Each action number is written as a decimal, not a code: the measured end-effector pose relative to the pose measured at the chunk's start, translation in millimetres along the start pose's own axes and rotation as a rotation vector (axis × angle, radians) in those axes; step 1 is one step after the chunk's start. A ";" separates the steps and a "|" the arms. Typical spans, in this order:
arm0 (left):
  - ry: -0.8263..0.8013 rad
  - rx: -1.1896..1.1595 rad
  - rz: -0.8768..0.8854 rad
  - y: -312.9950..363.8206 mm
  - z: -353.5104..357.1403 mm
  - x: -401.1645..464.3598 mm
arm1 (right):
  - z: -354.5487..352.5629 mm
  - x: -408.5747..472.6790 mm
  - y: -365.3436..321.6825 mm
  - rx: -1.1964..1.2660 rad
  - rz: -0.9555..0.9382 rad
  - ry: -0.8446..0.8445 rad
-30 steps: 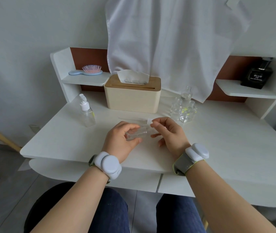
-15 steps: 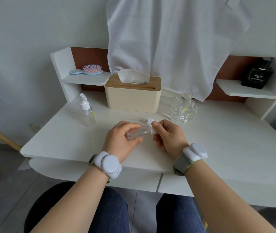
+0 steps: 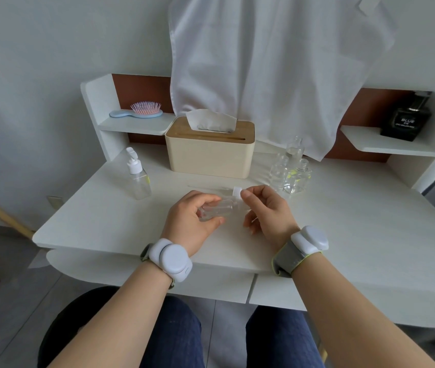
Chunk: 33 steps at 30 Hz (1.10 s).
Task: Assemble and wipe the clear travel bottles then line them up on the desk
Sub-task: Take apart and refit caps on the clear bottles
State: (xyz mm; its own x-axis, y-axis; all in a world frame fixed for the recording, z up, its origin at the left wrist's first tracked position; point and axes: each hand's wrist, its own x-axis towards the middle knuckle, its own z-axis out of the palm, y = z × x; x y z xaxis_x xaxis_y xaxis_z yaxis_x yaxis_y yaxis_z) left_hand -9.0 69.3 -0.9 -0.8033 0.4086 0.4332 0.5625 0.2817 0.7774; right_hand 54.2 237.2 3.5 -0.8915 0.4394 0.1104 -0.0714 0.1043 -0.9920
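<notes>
My left hand grips a small clear travel bottle lying sideways just above the white desk. My right hand pinches the bottle's white cap at the neck end. An assembled clear bottle with an open white flip cap stands upright at the left of the desk. Three clear capless bottles stand in a cluster at the back right, one of them behind the other two.
A beige tissue box sits at the back centre, with a white cloth hanging above it. A thin clear tube lies just beyond my hands. A hairbrush and a black perfume bottle rest on side shelves.
My right hand's fingers have shifted on the cap, turning at the bottle's neck. The left hand keeps the bottle in the same place.
</notes>
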 end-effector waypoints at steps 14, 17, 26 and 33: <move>-0.007 -0.012 -0.011 0.3 -0.1 -0.5 | 0.9 -1.2 -0.2 -0.031 0.009 -0.029; -0.001 -0.010 -0.007 -1.2 -0.1 0.2 | 1.4 -1.9 -2.1 0.004 0.005 -0.044; 0.036 0.020 0.004 -8.7 1.3 1.8 | -3.0 -3.0 -2.1 0.043 -0.008 -0.052; 0.111 -0.016 -0.076 -12.5 2.1 4.0 | -2.4 -0.8 -0.8 0.069 -0.011 0.026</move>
State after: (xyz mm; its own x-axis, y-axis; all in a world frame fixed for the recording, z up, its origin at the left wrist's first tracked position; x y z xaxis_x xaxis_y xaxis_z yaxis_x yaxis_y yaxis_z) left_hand -18.8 69.2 -9.8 -0.8608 0.2876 0.4198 0.4965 0.2938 0.8168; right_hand 56.0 238.9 4.3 -0.8789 0.4613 0.1216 -0.1123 0.0477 -0.9925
